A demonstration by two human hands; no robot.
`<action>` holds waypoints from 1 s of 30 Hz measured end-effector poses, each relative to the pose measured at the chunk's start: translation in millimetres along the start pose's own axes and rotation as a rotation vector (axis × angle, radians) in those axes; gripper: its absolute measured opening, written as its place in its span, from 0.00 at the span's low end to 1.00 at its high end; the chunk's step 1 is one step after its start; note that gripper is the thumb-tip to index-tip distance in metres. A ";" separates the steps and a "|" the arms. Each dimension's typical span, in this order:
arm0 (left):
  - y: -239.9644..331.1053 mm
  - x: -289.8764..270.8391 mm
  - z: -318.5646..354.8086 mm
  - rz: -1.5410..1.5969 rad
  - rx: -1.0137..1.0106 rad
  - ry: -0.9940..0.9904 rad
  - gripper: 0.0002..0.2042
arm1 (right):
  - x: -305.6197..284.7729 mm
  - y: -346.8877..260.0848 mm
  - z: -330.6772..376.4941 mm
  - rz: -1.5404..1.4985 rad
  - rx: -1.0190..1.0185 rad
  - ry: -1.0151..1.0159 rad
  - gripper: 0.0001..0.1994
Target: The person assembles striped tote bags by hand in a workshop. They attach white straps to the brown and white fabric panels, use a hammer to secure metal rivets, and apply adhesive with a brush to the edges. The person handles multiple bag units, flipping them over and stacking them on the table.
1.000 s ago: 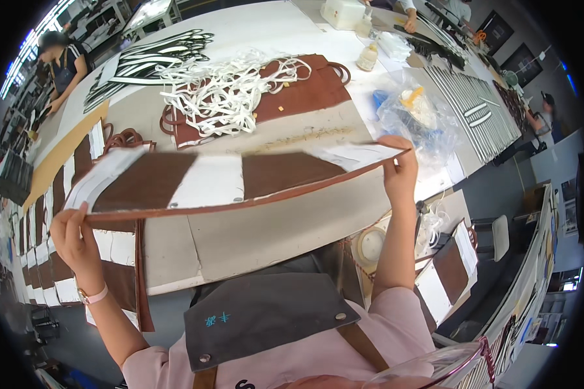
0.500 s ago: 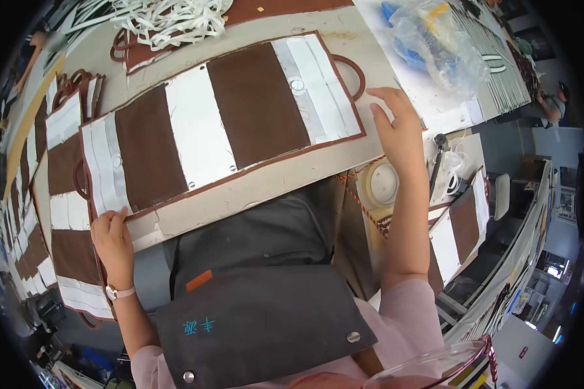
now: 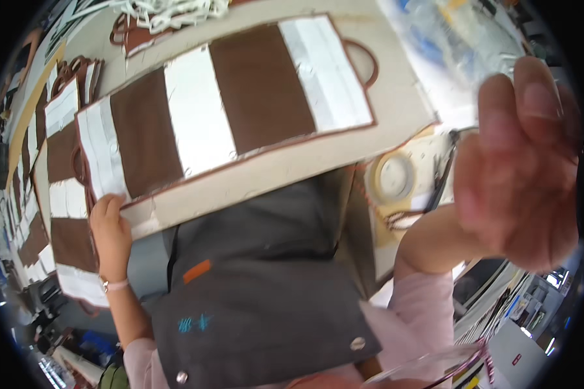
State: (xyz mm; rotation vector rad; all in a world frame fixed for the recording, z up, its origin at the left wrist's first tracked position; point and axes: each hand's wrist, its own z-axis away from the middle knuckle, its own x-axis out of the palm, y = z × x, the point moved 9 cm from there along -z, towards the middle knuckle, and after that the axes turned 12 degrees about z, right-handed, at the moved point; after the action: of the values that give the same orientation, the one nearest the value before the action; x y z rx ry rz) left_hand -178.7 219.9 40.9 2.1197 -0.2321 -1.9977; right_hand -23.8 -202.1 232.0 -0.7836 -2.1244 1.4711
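surface: beige worktable [image 3: 318, 165], runs from 9 to 2 o'clock
centre: brown-and-white striped fabric panel [image 3: 227, 110], flat, brown piping and loop handle at its 3 o'clock end
12 o'clock: pile of white cords [image 3: 175, 10]
9 o'clock: more striped panels [image 3: 55, 129], overlapping
2 o'clock: clear plastic bags [image 3: 454, 45]
4 o'clock: tape roll [image 3: 394, 176], below table edge

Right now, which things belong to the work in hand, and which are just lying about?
In hand: striped brown-and-white panel, left hand on its corner; right hand raised, empty.

Lying about: tape roll, white cords, stacked striped panels, clear plastic bags.
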 end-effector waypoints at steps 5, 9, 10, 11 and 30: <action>19.4 -3.5 -9.1 -0.001 0.021 0.041 0.14 | 21.4 -3.0 -20.5 0.125 0.048 -0.146 0.04; 38.3 -7.0 -16.9 0.052 0.045 0.079 0.13 | 82.4 -6.9 -26.1 0.171 -0.124 -0.094 0.08; 43.1 -10.1 -19.0 0.063 0.051 0.075 0.13 | 84.1 -11.1 -25.3 0.169 -0.153 -0.086 0.10; 48.7 -12.7 -23.3 0.075 0.058 0.071 0.13 | 93.8 -14.2 -24.2 0.167 -0.194 -0.090 0.10; 170.8 21.4 -81.2 0.554 0.429 0.027 0.12 | 94.9 -49.4 25.3 0.077 -0.432 -0.020 0.03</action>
State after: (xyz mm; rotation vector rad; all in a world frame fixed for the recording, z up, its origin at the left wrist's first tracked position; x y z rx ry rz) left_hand -90.3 53.8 69.8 1.9903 -1.1899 -1.6856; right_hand -120.4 -169.9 273.3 -1.0119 -2.4899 1.0655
